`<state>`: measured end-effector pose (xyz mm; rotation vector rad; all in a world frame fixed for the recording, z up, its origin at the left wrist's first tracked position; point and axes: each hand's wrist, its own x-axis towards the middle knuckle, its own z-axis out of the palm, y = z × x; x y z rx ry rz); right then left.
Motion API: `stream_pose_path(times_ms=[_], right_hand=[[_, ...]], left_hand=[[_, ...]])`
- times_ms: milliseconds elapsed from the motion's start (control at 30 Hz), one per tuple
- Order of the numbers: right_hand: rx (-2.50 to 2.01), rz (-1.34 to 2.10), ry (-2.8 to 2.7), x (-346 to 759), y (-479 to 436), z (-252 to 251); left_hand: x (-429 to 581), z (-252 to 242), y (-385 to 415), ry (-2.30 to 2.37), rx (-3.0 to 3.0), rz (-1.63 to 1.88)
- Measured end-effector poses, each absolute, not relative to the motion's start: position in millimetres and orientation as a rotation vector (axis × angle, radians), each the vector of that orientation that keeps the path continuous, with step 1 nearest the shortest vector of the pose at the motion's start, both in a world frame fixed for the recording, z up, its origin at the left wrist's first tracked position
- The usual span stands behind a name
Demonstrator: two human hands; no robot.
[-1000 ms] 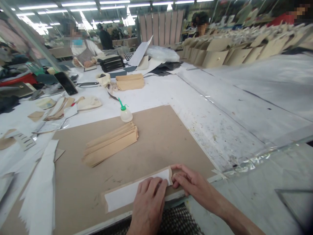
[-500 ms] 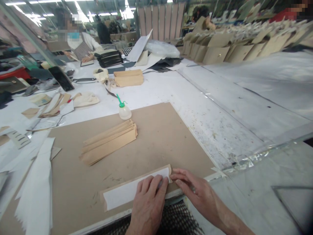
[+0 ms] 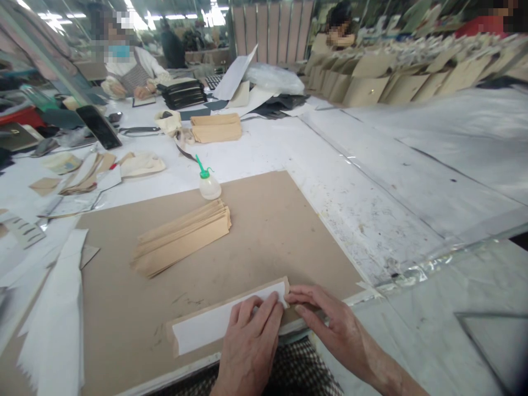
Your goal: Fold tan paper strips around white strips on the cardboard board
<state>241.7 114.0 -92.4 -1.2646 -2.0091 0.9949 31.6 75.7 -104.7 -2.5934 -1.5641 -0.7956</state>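
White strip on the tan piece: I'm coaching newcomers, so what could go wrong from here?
The left hand and right hand press only one end of the white strip; its free far end might lie askew or wrinkle. The tan piece lies at the near edge of the board and could slide off.

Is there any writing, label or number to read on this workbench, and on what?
None can be read.
The white strip touched by the left hand and right hand is blank.
The small bottle shows no label.
The card with dark marks at far left is too blurred to read.
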Motion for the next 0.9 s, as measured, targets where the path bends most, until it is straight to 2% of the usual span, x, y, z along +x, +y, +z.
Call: stream_pose_path(times_ms=[200,433,667,900], right_hand=[[-1.24,0.853,-2.063,242,116,-91],[-1.279,0.358,-2.329,251,115,-95],[-1.126,0.308,-2.552,254,125,-92],[-1.11,0.331,-2.53,259,130,-93]], left_hand=[[31,-105,75,-1.574,-2.594,-0.787],[32,-103,75,-1.59,-2.589,-0.808],[31,-105,76,-1.623,-2.607,-0.813],[31,-104,76,-1.624,-2.603,-0.78]])
